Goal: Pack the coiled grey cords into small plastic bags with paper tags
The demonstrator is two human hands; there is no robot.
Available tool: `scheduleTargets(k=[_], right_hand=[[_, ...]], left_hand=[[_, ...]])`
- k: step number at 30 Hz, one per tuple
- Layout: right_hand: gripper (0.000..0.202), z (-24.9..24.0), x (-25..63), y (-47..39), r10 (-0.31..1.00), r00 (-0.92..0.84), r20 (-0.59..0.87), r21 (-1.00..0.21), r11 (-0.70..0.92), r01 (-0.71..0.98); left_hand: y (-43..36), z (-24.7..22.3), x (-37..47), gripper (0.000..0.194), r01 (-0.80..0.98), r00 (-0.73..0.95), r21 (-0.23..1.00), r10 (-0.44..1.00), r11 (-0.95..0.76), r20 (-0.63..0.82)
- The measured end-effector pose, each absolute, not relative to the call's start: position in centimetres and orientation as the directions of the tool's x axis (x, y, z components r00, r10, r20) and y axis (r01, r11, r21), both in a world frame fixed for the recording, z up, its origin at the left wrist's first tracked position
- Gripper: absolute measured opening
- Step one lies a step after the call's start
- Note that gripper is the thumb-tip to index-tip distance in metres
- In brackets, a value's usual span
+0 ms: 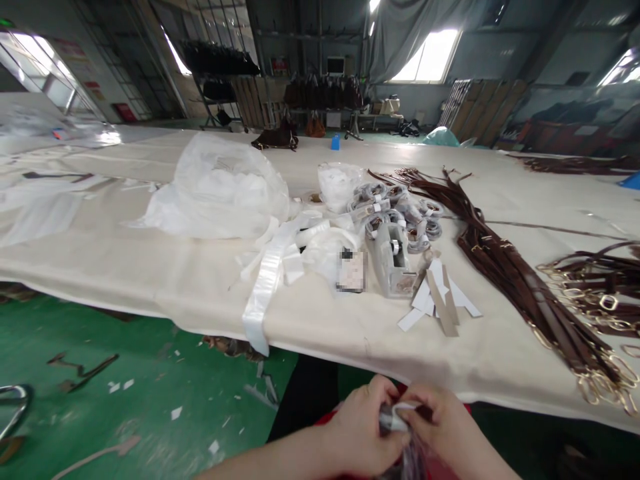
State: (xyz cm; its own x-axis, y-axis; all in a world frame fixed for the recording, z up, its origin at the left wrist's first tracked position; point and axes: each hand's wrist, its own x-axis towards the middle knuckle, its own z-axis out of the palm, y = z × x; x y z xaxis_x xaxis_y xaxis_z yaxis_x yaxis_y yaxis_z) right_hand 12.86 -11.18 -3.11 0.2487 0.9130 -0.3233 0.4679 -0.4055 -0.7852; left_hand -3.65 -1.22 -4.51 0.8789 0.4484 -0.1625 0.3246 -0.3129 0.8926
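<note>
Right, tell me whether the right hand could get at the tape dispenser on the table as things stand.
Probably not straight away. The right hand is pinching a small wrapped bundle together with the left hand, below the table edge. The tape dispenser stands uncovered, with only loose paper strips beside it.

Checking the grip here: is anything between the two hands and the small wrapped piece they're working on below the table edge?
Nothing visible. The left hand and right hand both pinch the wrapped piece directly, fingertips touching it.
</note>
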Motion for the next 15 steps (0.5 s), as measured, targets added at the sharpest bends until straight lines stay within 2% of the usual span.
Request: scheduleTargets(k=[2, 3, 5, 7, 9, 12, 15], right_hand=[[0.021, -2.2, 12.3, -11.7, 0.953, 0.179, -0.246, -0.74, -0.304, 0.6], [0.021, -2.1, 12.1, -12.2, 0.968, 0.12, -0.222, -0.732, -0.247, 0.634], [0.029, -3.1, 11.9, -13.3, 0.988, 0.043, -0.147, -0.703, -0.135, 0.698], [0.045, -5.3, 12.1, -14.5, 0.998, 0.04, -0.042, -0.634, -0.058, 0.771], [0.052, -7.7, 12.3, -15.5, 0.999, 0.034, 0.025, -0.57, -0.014, 0.822], [0.054, -9.6, 12.5, -16.1, 0.998, 0.044, 0.047, -0.55, -0.011, 0.835], [0.046, -9.6, 12.3, -16.3, 0.982, 0.166, 0.085, -0.65, -0.072, 0.756]], left_hand=[[-0.5, -4.6, -3.5, 0.025, 0.372, 0.895, 0.896, 0.35, -0.242, -0.277], [-0.2, -4.7, -3.4, 0.024, 0.398, 0.887, 0.905, 0.316, -0.149, -0.338], [0.1, -5.1, -3.3, 0.028, 0.41, 0.854, 0.903, 0.294, 0.13, -0.43], [0.1, -5.5, -3.3, 0.039, 0.358, 0.819, 0.838, 0.292, 0.413, -0.494], [-0.1, -5.6, -3.3, 0.042, 0.29, 0.804, 0.765, 0.287, 0.576, -0.521], [-0.3, -5.3, -3.3, 0.044, 0.277, 0.797, 0.767, 0.308, 0.578, -0.52], [-0.3, -5.3, -3.4, 0.055, 0.325, 0.819, 0.838, 0.313, 0.439, -0.481]])
